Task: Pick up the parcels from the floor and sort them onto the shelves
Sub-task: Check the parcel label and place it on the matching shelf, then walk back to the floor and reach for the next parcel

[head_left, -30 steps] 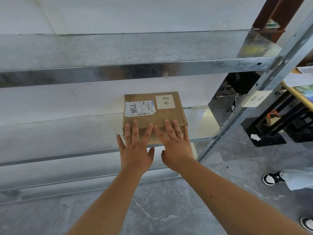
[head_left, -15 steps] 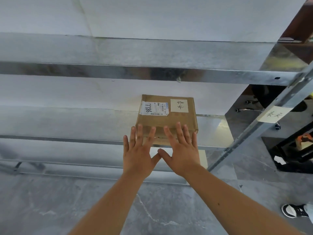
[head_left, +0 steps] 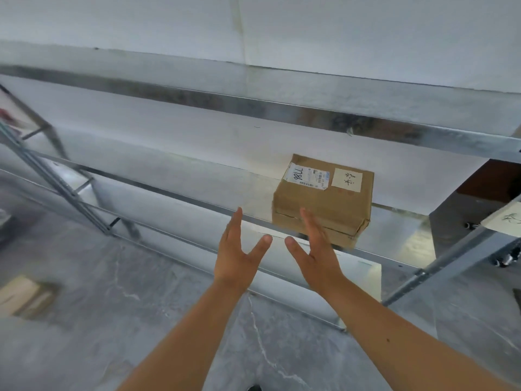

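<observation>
A brown cardboard parcel point(head_left: 324, 200) with a white shipping label and a handwritten note lies flat on the middle metal shelf point(head_left: 197, 179), near its right end. My left hand point(head_left: 236, 252) is open, fingers up, just in front of the shelf's front edge and left of the parcel, touching nothing. My right hand point(head_left: 315, 249) is open too, its fingertips overlapping the parcel's near face; I cannot tell whether they touch it. Another brown parcel point(head_left: 24, 297) lies blurred on the floor at the far left.
An upper metal shelf point(head_left: 282, 108) runs above, and a lower one point(head_left: 361, 275) below. A slanted upright post point(head_left: 451, 266) with a paper tag point(head_left: 504, 218) stands at the right. Another rack frame point(head_left: 53, 182) is at the left. Grey marble floor point(head_left: 112, 320) lies below.
My hands have come off the parcel and drawn back and left, palms now turned inward. The view has swung left, so the parcel sits further right and the floor parcel appears.
</observation>
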Demonstrator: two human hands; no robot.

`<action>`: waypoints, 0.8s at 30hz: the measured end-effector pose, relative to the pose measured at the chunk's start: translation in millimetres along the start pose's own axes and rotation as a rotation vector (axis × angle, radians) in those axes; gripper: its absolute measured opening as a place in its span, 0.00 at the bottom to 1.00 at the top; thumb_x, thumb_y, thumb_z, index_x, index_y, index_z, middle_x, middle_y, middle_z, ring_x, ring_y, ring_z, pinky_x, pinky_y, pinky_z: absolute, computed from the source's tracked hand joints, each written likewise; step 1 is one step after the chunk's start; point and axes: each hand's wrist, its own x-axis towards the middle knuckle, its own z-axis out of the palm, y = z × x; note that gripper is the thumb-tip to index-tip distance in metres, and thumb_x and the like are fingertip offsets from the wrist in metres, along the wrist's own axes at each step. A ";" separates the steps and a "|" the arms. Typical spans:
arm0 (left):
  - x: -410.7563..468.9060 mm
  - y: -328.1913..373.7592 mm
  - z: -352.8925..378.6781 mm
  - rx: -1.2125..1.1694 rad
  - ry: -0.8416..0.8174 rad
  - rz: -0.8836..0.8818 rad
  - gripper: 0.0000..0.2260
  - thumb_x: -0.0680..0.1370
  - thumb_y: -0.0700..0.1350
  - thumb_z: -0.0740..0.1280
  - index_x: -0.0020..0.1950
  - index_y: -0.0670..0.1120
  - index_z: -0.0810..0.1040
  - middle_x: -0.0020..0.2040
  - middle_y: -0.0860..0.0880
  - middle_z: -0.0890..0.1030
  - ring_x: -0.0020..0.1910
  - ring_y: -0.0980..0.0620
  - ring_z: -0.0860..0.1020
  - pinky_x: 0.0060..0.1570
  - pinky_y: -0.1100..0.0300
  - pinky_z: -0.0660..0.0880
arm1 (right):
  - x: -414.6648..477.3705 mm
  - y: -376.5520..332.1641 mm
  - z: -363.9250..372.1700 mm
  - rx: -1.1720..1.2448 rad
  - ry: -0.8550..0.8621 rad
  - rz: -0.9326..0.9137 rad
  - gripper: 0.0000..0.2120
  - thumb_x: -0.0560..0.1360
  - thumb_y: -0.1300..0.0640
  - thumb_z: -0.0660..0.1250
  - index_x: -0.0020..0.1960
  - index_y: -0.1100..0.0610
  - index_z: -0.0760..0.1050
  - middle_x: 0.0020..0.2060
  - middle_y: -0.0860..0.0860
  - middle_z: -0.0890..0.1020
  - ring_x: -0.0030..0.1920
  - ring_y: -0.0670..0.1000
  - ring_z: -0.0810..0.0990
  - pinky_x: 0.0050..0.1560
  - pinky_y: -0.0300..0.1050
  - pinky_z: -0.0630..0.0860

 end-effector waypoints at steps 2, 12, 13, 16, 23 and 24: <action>-9.5 -1.2 -10.4 -0.131 0.085 -0.078 0.41 0.73 0.72 0.62 0.84 0.63 0.56 0.85 0.57 0.61 0.83 0.51 0.61 0.78 0.48 0.63 | -4.0 -7.6 4.3 0.088 -0.018 0.003 0.36 0.80 0.32 0.57 0.85 0.41 0.55 0.85 0.42 0.58 0.84 0.44 0.55 0.85 0.52 0.54; -63.0 -30.5 -74.8 -0.542 0.467 -0.330 0.26 0.85 0.61 0.59 0.84 0.60 0.62 0.82 0.56 0.65 0.82 0.52 0.63 0.72 0.55 0.60 | -7.6 -79.3 64.9 0.501 -0.150 0.128 0.26 0.88 0.43 0.56 0.84 0.43 0.59 0.83 0.42 0.63 0.80 0.43 0.63 0.78 0.45 0.62; -65.7 -33.8 -81.0 -0.562 0.508 -0.344 0.26 0.86 0.60 0.59 0.84 0.59 0.63 0.82 0.56 0.65 0.82 0.52 0.63 0.72 0.54 0.60 | -8.1 -90.4 75.0 0.530 -0.166 0.133 0.26 0.88 0.44 0.56 0.85 0.44 0.59 0.84 0.43 0.63 0.82 0.45 0.63 0.80 0.48 0.62; -71.9 -43.8 -104.3 -0.631 0.596 -0.401 0.25 0.86 0.60 0.58 0.84 0.57 0.63 0.82 0.57 0.65 0.82 0.52 0.63 0.74 0.53 0.59 | -14.8 -122.3 105.9 0.615 -0.244 0.140 0.25 0.87 0.46 0.58 0.84 0.45 0.62 0.82 0.43 0.66 0.81 0.48 0.66 0.82 0.52 0.63; -81.7 -70.0 -176.6 -0.677 0.735 -0.402 0.26 0.86 0.61 0.57 0.84 0.58 0.61 0.83 0.57 0.63 0.82 0.53 0.61 0.78 0.49 0.58 | -21.9 -182.5 170.5 0.680 -0.392 0.120 0.24 0.88 0.49 0.58 0.83 0.45 0.64 0.79 0.41 0.70 0.73 0.41 0.69 0.81 0.50 0.64; -83.0 -74.1 -188.1 -0.658 0.753 -0.387 0.26 0.86 0.60 0.57 0.84 0.57 0.61 0.83 0.57 0.63 0.82 0.53 0.61 0.77 0.51 0.58 | -22.4 -190.7 181.0 0.677 -0.411 0.119 0.23 0.88 0.49 0.57 0.83 0.44 0.64 0.79 0.42 0.69 0.73 0.41 0.69 0.82 0.51 0.63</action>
